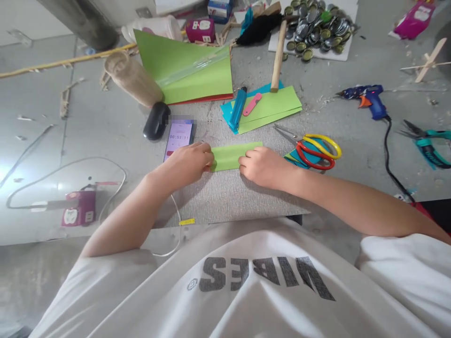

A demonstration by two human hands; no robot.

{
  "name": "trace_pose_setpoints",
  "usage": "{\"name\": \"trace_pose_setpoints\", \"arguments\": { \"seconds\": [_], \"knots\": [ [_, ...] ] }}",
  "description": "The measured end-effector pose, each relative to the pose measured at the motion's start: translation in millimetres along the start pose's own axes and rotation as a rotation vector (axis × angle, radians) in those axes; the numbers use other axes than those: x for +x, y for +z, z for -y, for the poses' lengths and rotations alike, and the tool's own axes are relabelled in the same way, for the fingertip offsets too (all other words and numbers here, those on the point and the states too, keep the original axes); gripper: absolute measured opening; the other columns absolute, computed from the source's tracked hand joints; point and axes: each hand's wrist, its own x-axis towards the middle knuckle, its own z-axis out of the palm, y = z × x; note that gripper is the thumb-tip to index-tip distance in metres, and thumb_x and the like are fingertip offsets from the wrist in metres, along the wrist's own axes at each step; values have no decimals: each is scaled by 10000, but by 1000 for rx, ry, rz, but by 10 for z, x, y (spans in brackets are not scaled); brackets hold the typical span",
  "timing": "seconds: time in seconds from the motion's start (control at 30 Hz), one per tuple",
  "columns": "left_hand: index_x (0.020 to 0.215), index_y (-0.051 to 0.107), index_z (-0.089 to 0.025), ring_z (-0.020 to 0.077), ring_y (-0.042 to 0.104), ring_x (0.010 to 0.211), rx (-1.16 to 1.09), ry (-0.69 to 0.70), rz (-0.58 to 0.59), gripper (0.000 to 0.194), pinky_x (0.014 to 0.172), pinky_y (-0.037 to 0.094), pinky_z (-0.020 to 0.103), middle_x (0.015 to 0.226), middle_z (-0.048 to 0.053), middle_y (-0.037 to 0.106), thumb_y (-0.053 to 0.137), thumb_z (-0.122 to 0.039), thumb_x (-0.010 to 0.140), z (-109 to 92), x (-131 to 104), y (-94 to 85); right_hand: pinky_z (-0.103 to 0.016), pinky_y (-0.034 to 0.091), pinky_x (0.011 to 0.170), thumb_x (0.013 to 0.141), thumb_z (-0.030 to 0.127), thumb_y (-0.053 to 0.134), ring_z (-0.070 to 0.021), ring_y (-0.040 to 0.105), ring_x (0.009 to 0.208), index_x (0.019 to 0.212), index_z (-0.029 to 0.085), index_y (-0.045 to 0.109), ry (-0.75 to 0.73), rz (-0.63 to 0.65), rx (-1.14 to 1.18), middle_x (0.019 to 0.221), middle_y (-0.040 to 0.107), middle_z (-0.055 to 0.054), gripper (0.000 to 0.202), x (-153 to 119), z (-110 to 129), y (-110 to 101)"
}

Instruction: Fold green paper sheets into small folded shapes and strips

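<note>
Between my hands a strip of green paper (227,157) lies near the front of the table. My left hand (195,159) grips its left end with curled fingers. At the right end, my right hand (262,165) has its fingers curled onto the paper. The thumbs are mostly hidden. Just beyond my left hand a phone (179,134) shows a running timer. To the right of my right hand, scissors (313,150) with red and yellow handles rest on folded blue paper pieces (298,159).
Beyond the strip are green paper pieces (278,110), a blue cutter (238,108), a pink folding knife (252,104) and a hammer (278,61). Bottle caps (313,28) are heaped at the back. A blue glue gun (369,98) and pliers (428,141) lie right.
</note>
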Motion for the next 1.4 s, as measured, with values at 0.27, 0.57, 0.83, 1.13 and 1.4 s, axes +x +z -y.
{"name": "trace_pose_setpoints", "arguments": {
  "seconds": [0.27, 0.57, 0.83, 1.13, 1.4],
  "knots": [
    [967, 866, -182, 291, 786, 870, 201, 137, -174, 436, 763, 608, 384, 941, 96, 822, 574, 141, 977, -104, -315, 171, -423, 226, 754, 1117, -17, 508, -248, 465, 819, 909, 133, 862, -26, -52, 13, 860, 738, -120, 438, -101, -76, 70],
    [944, 855, -141, 263, 792, 882, 232, 247, -565, 409, 831, 705, 403, 960, 116, 855, 574, 43, 1179, -680, -789, 454, -399, 322, 732, 1115, -39, 581, -229, 485, 772, 787, 196, 745, -170, -365, -52, 775, 687, -56, 435, -684, 275, 244],
    [1077, 796, -189, 266, 859, 1020, 32, 71, -758, 314, 856, 670, 400, 1070, 116, 902, 658, -327, 1323, -1390, -974, 913, -404, 611, 1027, 1254, 140, 663, -262, 808, 1160, 1157, 132, 916, 101, -594, -96, 1144, 937, -112, 270, -1304, 848, 547],
    [1042, 798, -261, 266, 885, 993, -147, 90, -899, 176, 843, 655, 395, 1074, 51, 937, 876, -297, 1195, -1306, -900, 1251, -534, 515, 1222, 1256, 327, 676, -367, 806, 1399, 1241, 204, 904, 474, -694, -168, 1369, 941, -160, 259, -1564, 1028, 947],
    [1154, 828, -223, 249, 857, 941, -142, 173, -920, 163, 807, 649, 384, 1050, 73, 909, 727, -255, 1277, -1269, -913, 1220, -499, 472, 1248, 1258, 281, 656, -311, 855, 1252, 1198, 198, 876, 433, -691, -155, 1165, 943, -103, 243, -1571, 1045, 945]
  ]
}}
